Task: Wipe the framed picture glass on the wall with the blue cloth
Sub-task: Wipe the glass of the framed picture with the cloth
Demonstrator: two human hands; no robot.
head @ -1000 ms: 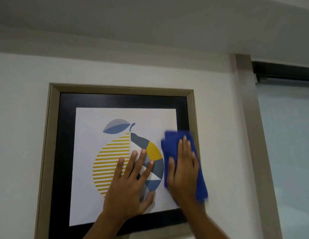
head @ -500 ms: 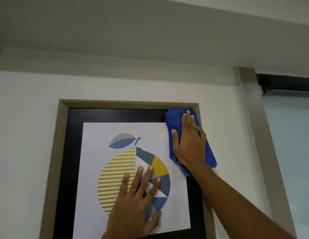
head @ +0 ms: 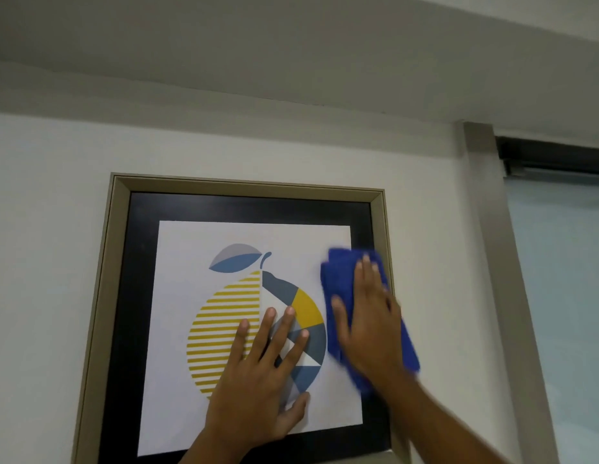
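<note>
Head cam | right hand (head: 370,316) flat on cloth (head: 341,283), slid down from top corner | left hand (head: 257,370) spread, bracing glass (head: 177,296) | right strip nearly wiped

Soft, dim, even light, no hard shadows; motion blur smears the right hand (head: 370,316) and blue cloth (head: 338,279), wall lines bow at the edges.

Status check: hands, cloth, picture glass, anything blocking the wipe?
Right hand flat on blue cloth, pressed to right side of picture glass. Left hand spread on the glass. Nothing in the way.
</note>
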